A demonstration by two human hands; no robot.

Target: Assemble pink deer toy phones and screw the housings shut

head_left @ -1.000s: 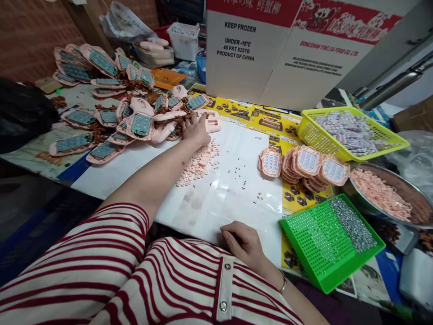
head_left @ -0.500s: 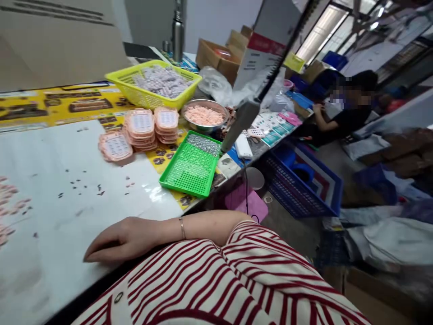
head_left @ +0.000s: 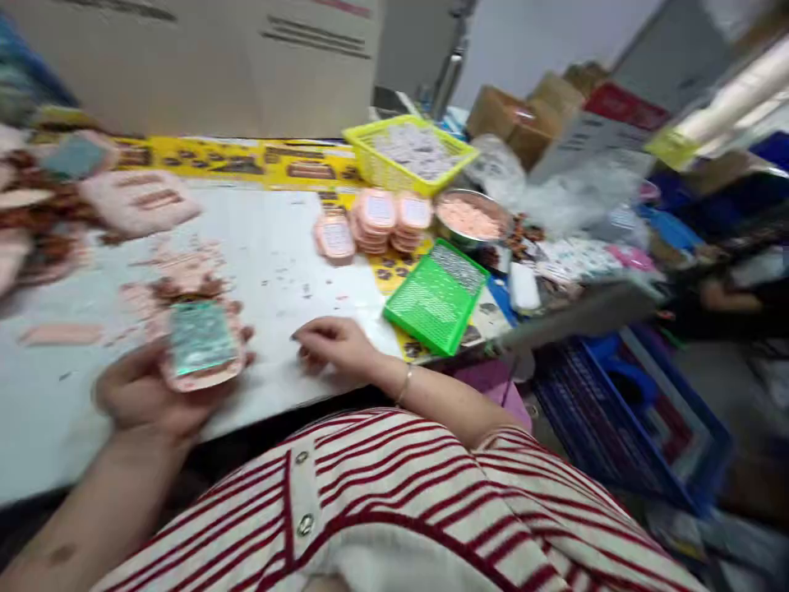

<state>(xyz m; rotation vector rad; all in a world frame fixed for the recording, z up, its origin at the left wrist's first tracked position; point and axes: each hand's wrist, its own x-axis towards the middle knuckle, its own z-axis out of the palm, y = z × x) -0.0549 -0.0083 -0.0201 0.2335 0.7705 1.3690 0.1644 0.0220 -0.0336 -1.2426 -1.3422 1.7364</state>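
At the lower left, my left hand [head_left: 136, 396] is closed around a pink palm-sized case [head_left: 203, 339] with a shiny teal panel facing up. Its fingers wrap under and round the edge of the case, just above the white tabletop [head_left: 271, 304]. My right hand [head_left: 340, 347] rests near the front edge of the table, fingers curled in; whatever may be between them is hidden. Small pink pieces [head_left: 185, 261] are scattered behind the case. Dark bits lie on the white surface beyond my right hand.
Stacked pink cases [head_left: 374, 215] with white labels stand near a yellow basket [head_left: 394, 177] and a metal bowl [head_left: 472, 238] of pink pieces. A green tray [head_left: 425, 300] lies at the right edge. More pink and brown pieces [head_left: 62, 214] are heaped at left.
The view has swung left, bringing my left hand with the case and the left-hand heap into sight. My right hand's fingers are more curled than before.
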